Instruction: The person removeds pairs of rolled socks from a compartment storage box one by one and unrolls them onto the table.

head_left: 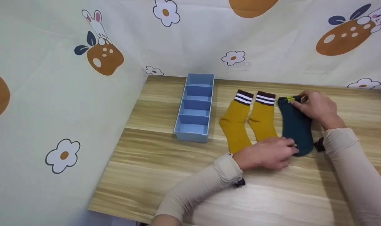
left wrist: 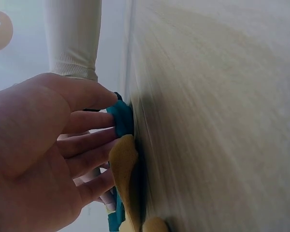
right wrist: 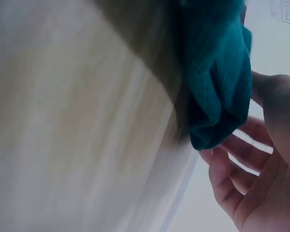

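Note:
A dark green sock (head_left: 297,125) with a yellow-green stripe at its cuff lies flat on the table. At the cuff, my right hand (head_left: 319,105) pinches the fabric between thumb and fingers. My left hand (head_left: 268,153) reaches across to the toe end, its loosely extended fingertips touching the sock's edge. In the left wrist view the teal-looking toe (left wrist: 122,117) is right at the thumb and index fingertips. Beside it lie two mustard socks, a left one (head_left: 235,125) and a right one (head_left: 261,119), with dark cuffs and white stripes; the left forearm and hand overlap their toes.
A blue organizer box (head_left: 192,138) with several compartments in a row stands left of the socks. The wooden table (head_left: 146,166) meets a patterned cloth (head_left: 190,40) at the back and left. Dark straps show at both wrists.

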`<state>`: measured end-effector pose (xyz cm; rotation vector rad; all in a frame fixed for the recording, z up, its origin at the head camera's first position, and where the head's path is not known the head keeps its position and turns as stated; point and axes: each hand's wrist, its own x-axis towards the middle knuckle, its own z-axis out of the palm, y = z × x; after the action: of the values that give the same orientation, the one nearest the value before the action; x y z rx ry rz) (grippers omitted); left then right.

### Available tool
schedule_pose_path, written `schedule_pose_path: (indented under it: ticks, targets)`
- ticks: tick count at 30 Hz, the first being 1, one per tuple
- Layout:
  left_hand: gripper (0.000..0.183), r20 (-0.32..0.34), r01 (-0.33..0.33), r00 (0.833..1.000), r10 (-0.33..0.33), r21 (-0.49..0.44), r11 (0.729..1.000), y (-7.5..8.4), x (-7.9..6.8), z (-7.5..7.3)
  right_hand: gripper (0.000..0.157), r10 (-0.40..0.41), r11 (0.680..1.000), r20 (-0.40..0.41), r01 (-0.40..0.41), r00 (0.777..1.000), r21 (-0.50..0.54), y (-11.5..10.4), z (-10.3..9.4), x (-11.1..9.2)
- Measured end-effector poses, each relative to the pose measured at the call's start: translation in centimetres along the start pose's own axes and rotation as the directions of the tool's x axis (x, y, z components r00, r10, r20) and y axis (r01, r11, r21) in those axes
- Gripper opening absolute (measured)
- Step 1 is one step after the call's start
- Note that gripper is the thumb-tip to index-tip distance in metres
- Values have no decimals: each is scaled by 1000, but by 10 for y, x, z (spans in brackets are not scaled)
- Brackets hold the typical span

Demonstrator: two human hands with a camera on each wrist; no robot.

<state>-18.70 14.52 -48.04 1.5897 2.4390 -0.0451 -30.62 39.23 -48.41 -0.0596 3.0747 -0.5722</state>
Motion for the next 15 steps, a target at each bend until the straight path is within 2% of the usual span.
schedule_pose_path:
  ticks: [4,9,12,15]
  targets:
    - [49,-15,4,1000,-4,12,1000,1,-1,0,52,-11,1000,-39,12,999,24,2,0,0]
    - [49,-41,29,999,-29,5,1000,0,-2,2,31,-58,996,-16,59,998,60,6,0,-1]
    - [50,-42,89,995,-91,-38,995,-4,-3,2,35,-60,994,14,58,998,90,8,-4,-4]
    - [51,-76,175,981,-179,-55,983,-10,-4,1,47,-36,994,54,30,998,108,11,-11,-10]
